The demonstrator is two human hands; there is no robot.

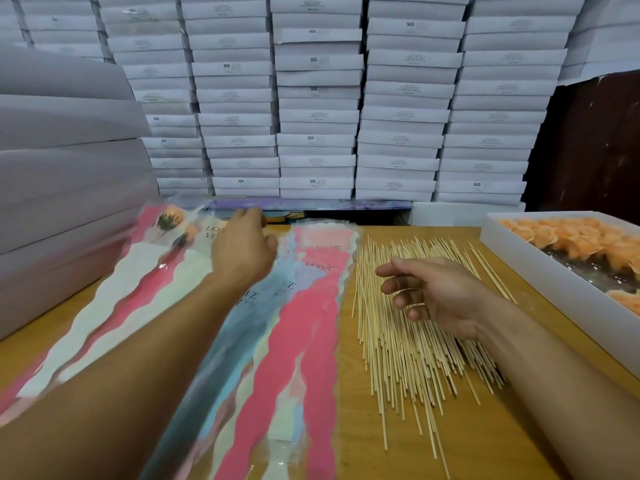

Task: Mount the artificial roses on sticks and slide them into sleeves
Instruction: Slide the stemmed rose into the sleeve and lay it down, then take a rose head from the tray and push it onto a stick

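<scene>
In the head view, the left hand [242, 247] reached toward eleven o'clock over the sleeves [304, 327]; its grip could not be told. The right hand [433, 296] hovered loose-fingered over the sticks [408, 358], holding nothing. Roses [568, 240] lay in a white tray [540, 275] at two o'clock.

Left hand [242, 247] fingertips blurred, grip unclear; rose tray [540, 268] cut off at right edge.

Sleeves [304, 327] left of sticks [408, 341]; roses [568, 240] seemingly in tray [540, 271], right.
</scene>
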